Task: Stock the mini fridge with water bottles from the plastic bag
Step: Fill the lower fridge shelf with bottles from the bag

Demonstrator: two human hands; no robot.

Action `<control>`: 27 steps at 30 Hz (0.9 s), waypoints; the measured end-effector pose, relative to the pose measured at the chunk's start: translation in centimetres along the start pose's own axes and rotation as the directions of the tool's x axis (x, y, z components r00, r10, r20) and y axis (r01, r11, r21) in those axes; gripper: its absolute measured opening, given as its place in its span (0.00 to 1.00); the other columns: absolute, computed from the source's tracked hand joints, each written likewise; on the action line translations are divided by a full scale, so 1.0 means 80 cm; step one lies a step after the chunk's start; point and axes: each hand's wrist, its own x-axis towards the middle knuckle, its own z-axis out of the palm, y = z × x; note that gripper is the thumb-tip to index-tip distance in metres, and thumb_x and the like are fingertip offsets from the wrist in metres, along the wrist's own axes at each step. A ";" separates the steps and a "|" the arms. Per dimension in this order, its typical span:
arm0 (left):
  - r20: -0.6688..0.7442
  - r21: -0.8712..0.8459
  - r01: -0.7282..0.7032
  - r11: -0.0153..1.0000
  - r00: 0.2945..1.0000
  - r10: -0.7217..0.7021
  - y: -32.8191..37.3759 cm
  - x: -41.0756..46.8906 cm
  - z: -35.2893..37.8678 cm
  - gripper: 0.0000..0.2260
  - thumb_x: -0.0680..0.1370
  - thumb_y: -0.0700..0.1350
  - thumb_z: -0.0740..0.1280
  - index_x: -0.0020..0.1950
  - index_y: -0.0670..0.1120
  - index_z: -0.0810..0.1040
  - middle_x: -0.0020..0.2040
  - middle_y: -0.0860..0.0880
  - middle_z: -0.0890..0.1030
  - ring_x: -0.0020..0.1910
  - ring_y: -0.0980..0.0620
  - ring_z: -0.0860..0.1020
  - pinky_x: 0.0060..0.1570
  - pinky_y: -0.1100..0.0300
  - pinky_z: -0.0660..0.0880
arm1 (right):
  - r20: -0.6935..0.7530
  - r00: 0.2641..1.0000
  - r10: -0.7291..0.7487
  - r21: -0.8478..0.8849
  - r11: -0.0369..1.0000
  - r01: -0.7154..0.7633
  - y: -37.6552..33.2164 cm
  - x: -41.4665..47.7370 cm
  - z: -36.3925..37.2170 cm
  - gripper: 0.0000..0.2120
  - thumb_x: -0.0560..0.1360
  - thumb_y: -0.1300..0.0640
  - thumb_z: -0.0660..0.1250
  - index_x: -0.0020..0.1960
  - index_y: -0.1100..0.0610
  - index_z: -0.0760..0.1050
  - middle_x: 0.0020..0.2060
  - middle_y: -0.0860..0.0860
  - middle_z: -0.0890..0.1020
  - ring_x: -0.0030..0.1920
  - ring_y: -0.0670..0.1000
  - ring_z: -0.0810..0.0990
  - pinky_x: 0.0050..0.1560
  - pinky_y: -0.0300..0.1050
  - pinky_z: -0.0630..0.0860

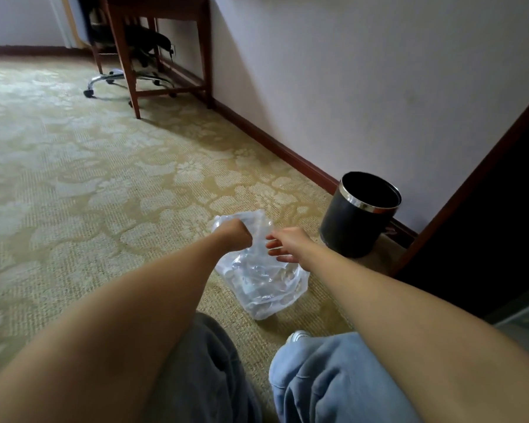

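Soft daylight is coming in from the upper left of the frame, washing the carpet (74,148) there into a pale sheen, while the desk (165,7) at the top is casting a grey shadow rightward onto the wall (348,71) and the right edge is sinking into near-black. The plastic bag (266,279) at lower centre is catching small white glints, its contents reading only as a blur. The wide lens is stretching the forearms (119,315) toward the bottom corners, and the far top is looking slightly soft.
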 end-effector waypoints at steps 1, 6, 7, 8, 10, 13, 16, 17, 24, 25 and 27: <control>0.009 0.108 -0.019 0.994 1.000 0.018 -0.004 0.005 0.003 0.03 0.77 0.38 0.62 0.47 0.45 0.74 0.36 0.49 0.72 0.36 0.52 0.70 0.30 0.66 0.63 | -0.005 1.000 -0.004 -0.037 0.999 0.004 0.006 0.008 -0.005 0.10 0.79 0.57 0.60 0.54 0.61 0.76 0.38 0.52 0.80 0.37 0.48 0.79 0.47 0.44 0.77; 0.162 0.449 -0.136 0.883 0.984 0.069 -0.022 0.033 0.023 0.14 0.78 0.41 0.63 0.64 0.48 0.75 0.56 0.47 0.79 0.53 0.49 0.79 0.44 0.63 0.72 | -0.069 0.996 0.049 -0.133 0.989 -0.058 0.049 0.055 -0.044 0.07 0.80 0.58 0.61 0.50 0.60 0.76 0.38 0.52 0.80 0.37 0.49 0.79 0.43 0.42 0.77; 0.190 0.482 -0.158 0.862 0.979 0.074 -0.024 0.041 0.030 0.16 0.78 0.41 0.63 0.66 0.48 0.74 0.60 0.47 0.78 0.57 0.48 0.78 0.48 0.62 0.72 | -0.105 0.992 0.065 -0.123 0.989 -0.078 0.061 0.064 -0.049 0.07 0.80 0.59 0.61 0.51 0.60 0.76 0.39 0.53 0.81 0.37 0.49 0.79 0.42 0.41 0.77; 0.212 0.506 -0.180 0.844 0.974 0.080 -0.025 0.052 0.037 0.17 0.78 0.41 0.64 0.67 0.48 0.73 0.62 0.46 0.77 0.58 0.47 0.77 0.51 0.61 0.72 | -0.138 0.987 0.078 -0.129 0.987 -0.096 0.075 0.075 -0.052 0.07 0.80 0.59 0.61 0.52 0.60 0.76 0.40 0.53 0.81 0.38 0.49 0.79 0.42 0.41 0.77; 0.210 0.529 -0.208 0.823 0.971 0.111 -0.022 0.083 0.051 0.18 0.78 0.41 0.63 0.68 0.50 0.73 0.64 0.48 0.75 0.60 0.48 0.76 0.54 0.61 0.72 | -0.165 0.980 0.115 -0.210 0.966 -0.148 0.106 0.101 -0.045 0.07 0.79 0.60 0.62 0.52 0.61 0.77 0.43 0.54 0.82 0.40 0.48 0.79 0.44 0.40 0.76; 0.089 0.481 -0.236 0.844 0.971 0.220 -0.024 0.137 0.081 0.19 0.77 0.39 0.61 0.67 0.51 0.73 0.64 0.50 0.75 0.62 0.49 0.74 0.55 0.60 0.72 | -0.167 0.974 0.155 -0.346 0.916 -0.205 0.145 0.146 -0.023 0.09 0.79 0.60 0.61 0.57 0.62 0.75 0.51 0.56 0.80 0.46 0.51 0.79 0.44 0.41 0.74; -0.020 0.421 -0.232 0.877 0.964 0.265 -0.053 0.177 0.135 0.20 0.77 0.38 0.60 0.68 0.51 0.71 0.65 0.49 0.74 0.63 0.48 0.72 0.57 0.56 0.73 | -0.141 0.985 0.102 -0.521 0.838 -0.161 0.172 0.192 -0.007 0.14 0.80 0.62 0.57 0.64 0.62 0.72 0.52 0.56 0.79 0.48 0.53 0.78 0.43 0.41 0.73; -0.033 0.423 -0.223 0.878 0.965 0.261 -0.069 0.188 0.157 0.21 0.77 0.38 0.60 0.69 0.51 0.70 0.65 0.49 0.73 0.64 0.49 0.71 0.59 0.56 0.72 | -0.116 0.988 0.102 -0.585 0.797 -0.151 0.178 0.207 -0.005 0.15 0.79 0.63 0.56 0.64 0.62 0.71 0.54 0.57 0.79 0.51 0.55 0.78 0.46 0.42 0.73; -0.036 0.507 -0.219 0.834 0.961 0.274 -0.120 0.264 0.247 0.25 0.79 0.43 0.56 0.76 0.49 0.57 0.76 0.45 0.59 0.75 0.46 0.56 0.70 0.54 0.60 | -0.016 1.000 0.007 -0.753 0.658 -0.016 0.230 0.313 0.007 0.24 0.78 0.66 0.56 0.73 0.56 0.62 0.69 0.58 0.67 0.66 0.58 0.70 0.66 0.48 0.69; -0.025 0.536 -0.227 0.813 0.958 0.285 -0.121 0.277 0.254 0.26 0.79 0.45 0.55 0.77 0.48 0.54 0.78 0.44 0.54 0.77 0.45 0.52 0.73 0.52 0.55 | -0.023 0.999 -0.036 -0.750 0.662 0.007 0.235 0.323 0.011 0.27 0.79 0.65 0.54 0.76 0.53 0.55 0.73 0.58 0.61 0.71 0.58 0.65 0.70 0.49 0.64; 0.009 0.611 -0.255 0.750 0.949 0.316 -0.119 0.297 0.265 0.28 0.80 0.48 0.53 0.78 0.48 0.47 0.79 0.43 0.47 0.78 0.45 0.45 0.75 0.50 0.45 | -0.072 0.993 -0.092 -0.778 0.629 0.002 0.245 0.340 0.018 0.30 0.80 0.63 0.50 0.79 0.51 0.44 0.78 0.54 0.47 0.77 0.55 0.52 0.75 0.47 0.51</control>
